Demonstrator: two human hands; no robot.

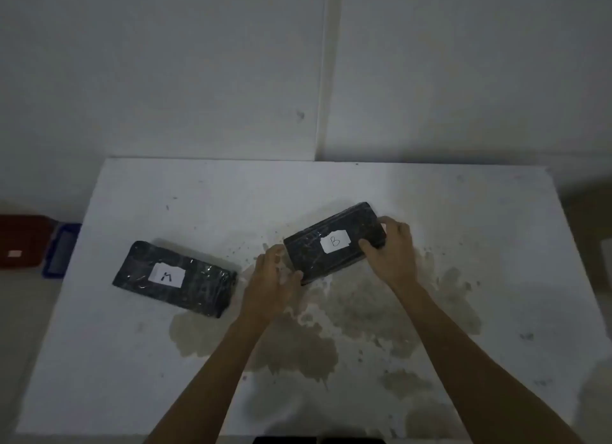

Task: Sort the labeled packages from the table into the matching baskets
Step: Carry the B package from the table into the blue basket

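Note:
Two black plastic-wrapped packages lie on the white table (463,212). The package with a white label marked B (318,245) sits near the middle, tilted. My right hand (392,251) grips its right end, fingers wrapped over the edge. My left hand (275,278) holds its near left corner with curled fingers. The package with a white label marked M (185,284) rests flat to the left, apart from both hands.
A red basket (23,240) with a small white tag and a blue basket (63,250) stand on the floor past the table's left edge. The tabletop carries a large brownish stain in front of me. A white wall rises behind the table.

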